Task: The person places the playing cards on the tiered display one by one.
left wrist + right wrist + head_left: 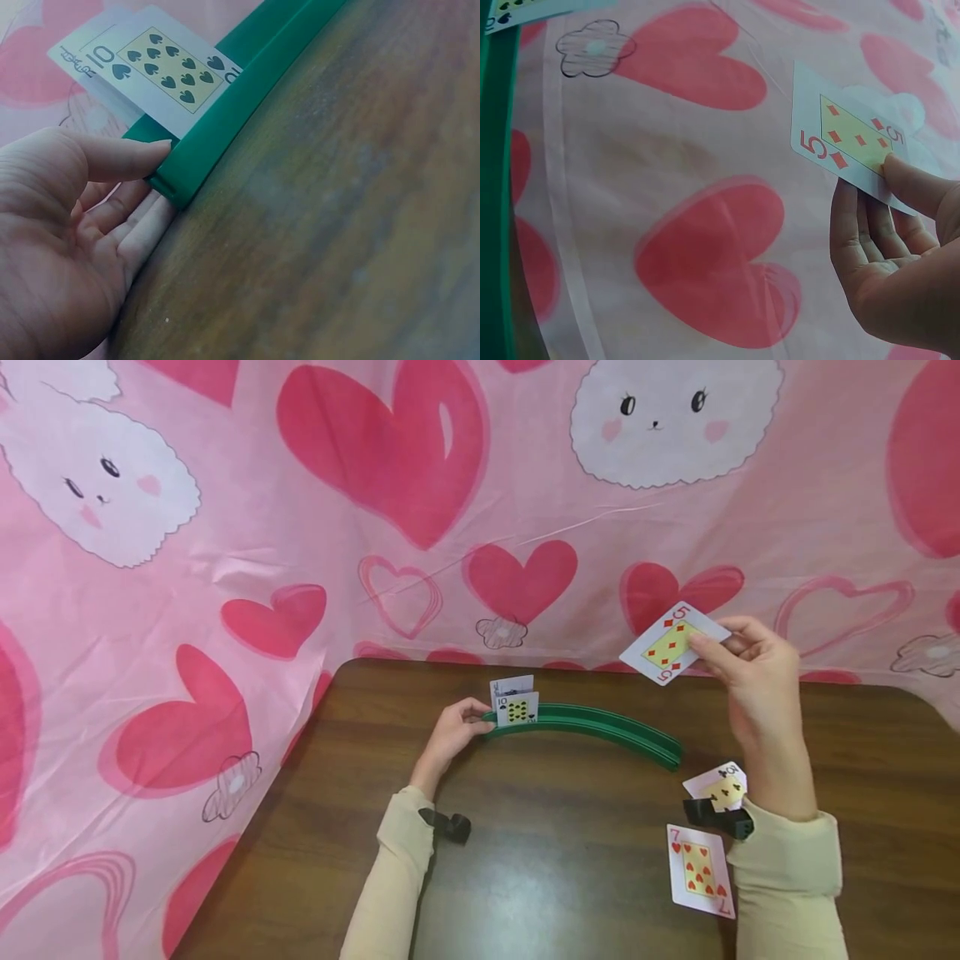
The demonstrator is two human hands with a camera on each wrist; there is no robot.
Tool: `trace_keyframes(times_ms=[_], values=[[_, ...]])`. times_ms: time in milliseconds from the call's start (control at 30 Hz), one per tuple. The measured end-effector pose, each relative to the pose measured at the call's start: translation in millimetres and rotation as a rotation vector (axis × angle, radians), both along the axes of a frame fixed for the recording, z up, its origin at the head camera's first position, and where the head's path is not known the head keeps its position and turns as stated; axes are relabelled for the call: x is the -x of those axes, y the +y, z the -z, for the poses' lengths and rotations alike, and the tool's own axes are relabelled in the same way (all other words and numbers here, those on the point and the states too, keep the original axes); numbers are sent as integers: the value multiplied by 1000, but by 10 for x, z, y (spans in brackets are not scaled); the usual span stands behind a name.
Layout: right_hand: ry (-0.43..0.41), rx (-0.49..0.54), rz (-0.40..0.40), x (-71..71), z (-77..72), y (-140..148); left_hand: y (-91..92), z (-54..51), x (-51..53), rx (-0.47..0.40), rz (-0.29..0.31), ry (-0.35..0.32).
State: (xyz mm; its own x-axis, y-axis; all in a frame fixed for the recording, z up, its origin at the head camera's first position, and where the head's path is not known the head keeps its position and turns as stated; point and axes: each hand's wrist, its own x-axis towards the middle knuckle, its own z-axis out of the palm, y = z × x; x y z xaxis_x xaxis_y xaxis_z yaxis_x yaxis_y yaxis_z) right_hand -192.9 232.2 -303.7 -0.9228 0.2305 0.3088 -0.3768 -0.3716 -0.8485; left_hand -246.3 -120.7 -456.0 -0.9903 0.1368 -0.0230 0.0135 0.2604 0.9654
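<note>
A curved green card holder (600, 731) lies on the table, and my left hand (455, 727) pinches its left end, thumb (131, 159) in front and fingers behind. Upright in its slots near that end are the ten of spades (169, 71) and, behind it, a card with lettering down its edge (512, 683), apparently a joker. My right hand (757, 672) holds the five of diamonds (670, 645) up in the air, right of the holder and higher than it. The thumb presses on the card's face; the fingers are behind it.
On the table by my right forearm lie the seven of hearts (701, 870) and a clubs card (720, 783), partly covered by the black wrist strap (717, 817). A pink cloth with hearts (525, 581) hangs behind the brown wooden table (570, 852).
</note>
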Motion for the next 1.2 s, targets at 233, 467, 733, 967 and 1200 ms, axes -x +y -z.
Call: trace_keyframes(times_ms=[233,467,733,967,1200], values=[[-36,-72,-10,37,71,-104,0,33,7,2,-12,0],[-61,-123,-38,111,171,-179,-16,40,0,-3,-18,-1],[-136,-210,-75,181,282,-249,2,30,5,-19,-16,5],[-205,-344,-73,243,375,-288,6,62,23,-20,-26,2],[-241,-476,-63,309,463,-310,21,47,30,-46,-23,9]])
